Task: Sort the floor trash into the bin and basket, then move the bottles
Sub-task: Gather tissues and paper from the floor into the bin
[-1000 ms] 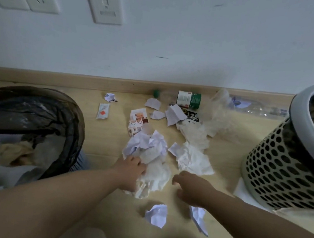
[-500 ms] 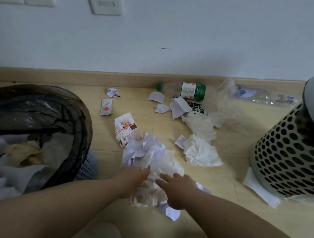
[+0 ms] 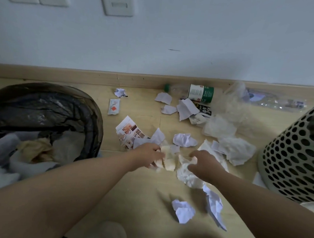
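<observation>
Down on the wooden floor (image 3: 141, 192), just short of the baseboard, I have both hands in the middle of the litter. My left hand (image 3: 149, 153) has its grip clamped on a beige tissue wad (image 3: 169, 159), fingers curled round its near edge. My right hand (image 3: 204, 164) has its grip closed on a white tissue wad (image 3: 190, 176) that touches the beige one and spills down below the wrist. To the left stands the bin (image 3: 58, 99), lined with a black bag and already holding paper and tissue. To the right stands the perforated basket (image 3: 292, 155), well apart from the hands. Two bottles lie on their sides along the baseboard: a green-label bottle (image 3: 200, 93) behind the pile, and a clear bottle (image 3: 276, 101) further right, near the basket's rim. Loose around the hands I can see a printed leaflet (image 3: 129, 131) just beyond my left hand, a crumpled white paper (image 3: 184, 140) between the two hands and further out, a larger tissue (image 3: 234, 150) toward the basket, and a small sachet (image 3: 113, 106) near the bin. Two paper scraps (image 3: 182, 212) lie closer to me, under my right forearm.
</observation>
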`<state>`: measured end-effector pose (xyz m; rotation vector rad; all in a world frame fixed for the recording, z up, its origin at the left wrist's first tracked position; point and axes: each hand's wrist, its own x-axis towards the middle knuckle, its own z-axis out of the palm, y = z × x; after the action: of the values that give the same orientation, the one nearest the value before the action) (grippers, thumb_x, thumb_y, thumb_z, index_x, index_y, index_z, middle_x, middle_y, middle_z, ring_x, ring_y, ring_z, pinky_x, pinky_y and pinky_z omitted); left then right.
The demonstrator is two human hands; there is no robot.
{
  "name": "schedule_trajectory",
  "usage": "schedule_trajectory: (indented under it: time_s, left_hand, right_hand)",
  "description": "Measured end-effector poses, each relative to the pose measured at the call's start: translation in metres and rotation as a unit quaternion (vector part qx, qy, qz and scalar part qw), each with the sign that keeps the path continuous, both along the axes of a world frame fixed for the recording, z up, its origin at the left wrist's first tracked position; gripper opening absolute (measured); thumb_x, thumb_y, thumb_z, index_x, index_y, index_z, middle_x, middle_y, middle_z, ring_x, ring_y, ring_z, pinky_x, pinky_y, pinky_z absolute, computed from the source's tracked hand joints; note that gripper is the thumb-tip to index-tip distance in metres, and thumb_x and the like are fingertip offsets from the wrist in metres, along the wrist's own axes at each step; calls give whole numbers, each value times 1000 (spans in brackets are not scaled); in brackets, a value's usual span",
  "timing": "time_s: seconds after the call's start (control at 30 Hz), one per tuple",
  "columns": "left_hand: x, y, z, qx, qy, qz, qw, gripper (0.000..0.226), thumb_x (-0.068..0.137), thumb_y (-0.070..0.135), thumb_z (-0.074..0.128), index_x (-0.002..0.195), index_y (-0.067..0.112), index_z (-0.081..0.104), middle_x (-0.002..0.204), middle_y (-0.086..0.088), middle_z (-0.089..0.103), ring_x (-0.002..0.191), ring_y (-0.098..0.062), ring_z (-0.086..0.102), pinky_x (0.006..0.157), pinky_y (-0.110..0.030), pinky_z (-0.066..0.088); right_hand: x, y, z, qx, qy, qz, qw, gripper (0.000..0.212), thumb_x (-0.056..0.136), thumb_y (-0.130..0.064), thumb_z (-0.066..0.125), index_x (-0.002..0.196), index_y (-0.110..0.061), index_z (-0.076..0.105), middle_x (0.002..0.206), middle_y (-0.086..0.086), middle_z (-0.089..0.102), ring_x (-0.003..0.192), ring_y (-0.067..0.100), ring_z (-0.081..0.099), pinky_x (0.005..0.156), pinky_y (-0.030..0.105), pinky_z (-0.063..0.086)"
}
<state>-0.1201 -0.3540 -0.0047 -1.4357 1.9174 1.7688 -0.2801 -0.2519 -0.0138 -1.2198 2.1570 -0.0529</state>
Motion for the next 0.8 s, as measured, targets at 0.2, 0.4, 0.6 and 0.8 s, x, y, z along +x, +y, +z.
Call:
schedule_trajectory:
  time_s: [0.2, 0.4, 0.6, 0.8]
  left_hand:
    - [-9, 1, 4, 106, 68, 48, 991, 11, 96, 22, 52, 89, 18, 59, 90, -3, 63, 83, -19, 60, 80, -29, 49]
    - [-7, 0, 1, 48, 27, 59, 997, 18, 95, 30, 53, 89, 14, 56, 85, -2, 57, 71, -11, 57, 67, -21, 45]
    - [4, -10, -7, -65, -54, 15, 996, 24, 93, 31, 54, 106, 11, 57, 78, -1, 56, 60, -11, 54, 55, -24, 46]
    - [12, 5, -10, 2, -83, -160, 984, 38, 87, 22, 65, 117, 4, 51, 88, 2, 47, 76, -11, 48, 62, -18, 43]
  right_hand:
    - [24, -21, 20, -11, -420, -224, 879, 41, 88, -12, 53, 127, -23, 47, 105, 7, 61, 84, 18, 57, 69, 27, 45]
    - [19, -21, 15, -59, -361, -237, 900, 10, 89, -14, 58, 99, -13, 55, 75, 3, 57, 60, 12, 52, 53, 20, 45]
    - [10, -17, 9, -61, -271, -229, 933, 9, 91, -15, 54, 87, -9, 50, 67, 5, 52, 53, 16, 47, 53, 24, 41]
    - [14, -6, 4, 76, -214, -75, 971, 25, 87, -14, 59, 70, -15, 41, 71, 0, 46, 59, 11, 44, 49, 21, 38]
